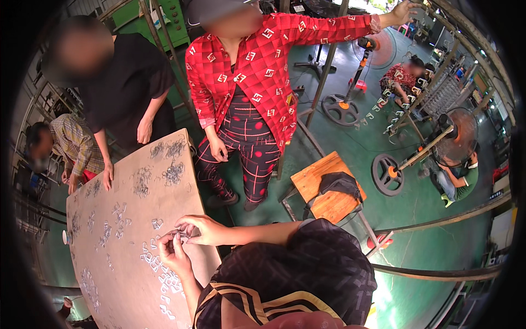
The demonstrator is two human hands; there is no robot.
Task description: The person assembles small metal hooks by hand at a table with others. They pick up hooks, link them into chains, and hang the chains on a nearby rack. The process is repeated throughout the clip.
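My left hand [174, 254] and my right hand [201, 229] meet above the near edge of the brown-topped table [129, 219]. Fingertips of both hands are pinched together on a small metal piece [184, 234]; the fingers partly cover it, so its exact shape is hard to make out. Below my left hand lies a spread of silver bent metal pieces [167, 278], shaped like small hooks or clips. A smaller cluster [156, 223] of similar pieces rests just beyond my hands.
Piles of thin dark wire-like pieces [173, 173] lie at the table's far end. A person in black [126, 82] and one in red [246, 82] stand across from me. A wooden stool [323, 178] holding a dark bag and standing fans [388, 174] are at right.
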